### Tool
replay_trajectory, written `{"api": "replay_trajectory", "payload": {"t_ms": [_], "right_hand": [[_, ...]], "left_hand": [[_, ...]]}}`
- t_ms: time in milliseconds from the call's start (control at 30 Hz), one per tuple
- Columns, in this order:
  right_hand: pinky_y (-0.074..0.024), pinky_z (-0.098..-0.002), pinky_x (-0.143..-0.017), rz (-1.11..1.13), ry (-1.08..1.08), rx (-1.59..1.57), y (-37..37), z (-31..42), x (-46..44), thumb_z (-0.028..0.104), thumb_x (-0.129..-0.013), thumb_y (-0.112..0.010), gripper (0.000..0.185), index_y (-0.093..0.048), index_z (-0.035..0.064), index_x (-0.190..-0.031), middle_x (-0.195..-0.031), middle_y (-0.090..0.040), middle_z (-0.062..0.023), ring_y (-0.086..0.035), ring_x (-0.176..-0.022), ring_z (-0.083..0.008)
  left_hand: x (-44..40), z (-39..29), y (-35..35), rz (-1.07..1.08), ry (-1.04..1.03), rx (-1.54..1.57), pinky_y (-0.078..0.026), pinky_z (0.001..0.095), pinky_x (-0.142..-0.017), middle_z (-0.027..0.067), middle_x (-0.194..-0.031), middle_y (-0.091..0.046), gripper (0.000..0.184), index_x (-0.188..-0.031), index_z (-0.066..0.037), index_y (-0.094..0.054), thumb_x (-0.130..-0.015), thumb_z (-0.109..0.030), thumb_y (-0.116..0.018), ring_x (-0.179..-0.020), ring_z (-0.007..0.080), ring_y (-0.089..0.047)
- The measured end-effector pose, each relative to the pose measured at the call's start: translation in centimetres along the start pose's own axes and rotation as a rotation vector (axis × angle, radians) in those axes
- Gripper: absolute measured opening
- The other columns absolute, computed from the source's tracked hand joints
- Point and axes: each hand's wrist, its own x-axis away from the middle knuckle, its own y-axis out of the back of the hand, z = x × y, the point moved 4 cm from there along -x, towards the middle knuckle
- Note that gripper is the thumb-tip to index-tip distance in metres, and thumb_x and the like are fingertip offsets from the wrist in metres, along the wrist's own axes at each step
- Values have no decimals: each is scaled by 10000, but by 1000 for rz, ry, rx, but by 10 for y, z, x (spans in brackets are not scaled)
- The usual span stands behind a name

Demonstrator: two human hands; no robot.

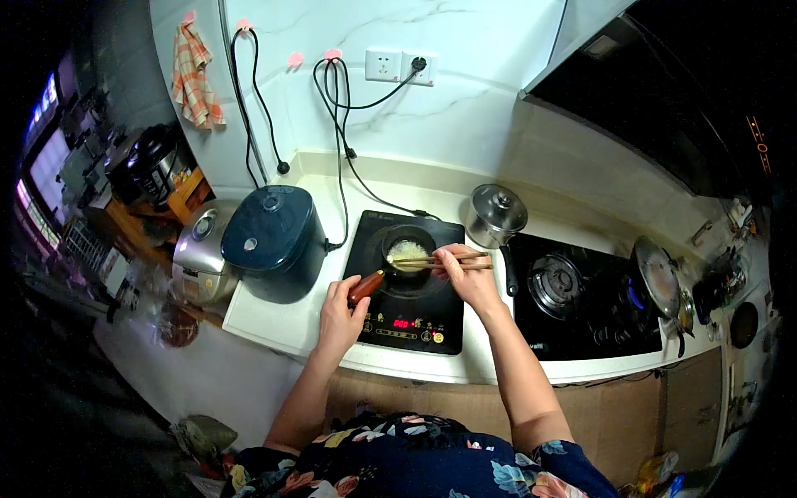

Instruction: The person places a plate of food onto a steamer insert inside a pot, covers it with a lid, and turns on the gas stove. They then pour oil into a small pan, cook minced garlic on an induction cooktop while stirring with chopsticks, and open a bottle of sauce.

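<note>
My left hand [339, 319] is closed around the brown wooden handle of a small dark pan [407, 231]. That pan sits on a black induction cooker [440, 319] with a lit red display. Inside it lies pale, chopped-looking food [407, 251] in what seems to be liquid or oil; the exact kind I cannot make out. A pair of chopsticks [419, 264] is gripped in my right hand [469, 280], and their tips reach into the food from the right.
A dark blue lidded appliance [274, 245] and a silver rice cooker [202, 257] stand left. To the right are a lidded steel saucepan [496, 217], a black gas hob [581, 311] and a wok [658, 276]. Black cords [343, 166] hang on the wall behind.
</note>
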Motion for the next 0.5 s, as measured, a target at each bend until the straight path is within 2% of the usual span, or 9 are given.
{"api": "replay_trajectory", "payload": {"t_ms": [100,333,400,467,500], "right_hand": [[-571,-274,-639,-117,78,156,12,-23,-8,212,-978,-582,279,-675,-51,-970,-821,-702,-123,-696,-718,-172],[-570,-262,-578,-114,-39,176,27,-11,0,231,-967,-606,296,-687,-52,-931,-766,-702,-113,-687,-649,-156],[-567,-261,-578,-85,-38,-3,15,-1,3,228,-972,-599,290,-683,-46,-932,-767,-698,-102,-688,-662,-156],[-536,-261,-578,-87,-68,-175,0,-8,2,140,-952,-616,230,-691,-73,-908,-795,-703,-120,-663,-638,-158],[-538,-262,-589,-72,-69,-133,-4,-1,3,139,-945,-624,220,-691,-70,-924,-798,-703,-120,-668,-655,-163]], "left_hand": [[0,2,0,-22,-62,-54,-521,362,-803,159,-1064,-581,398,-1213,-8,-564,-841,-79,-689,-926,296,-618],[2,-1,1,-27,-15,23,-557,346,-653,171,-1069,-566,390,-1214,-8,-560,-849,-75,-680,-889,305,-623],[2,3,-2,-41,-33,20,-557,337,-630,169,-1073,-564,392,-1218,-8,-558,-852,-76,-679,-885,297,-625],[1,0,-2,-24,2,43,-556,338,-639,167,-1079,-563,392,-1221,-9,-558,-855,-79,-678,-883,291,-625],[1,-1,-1,-18,20,53,-556,338,-644,166,-1082,-562,392,-1222,-10,-557,-856,-81,-677,-883,288,-626]]}}
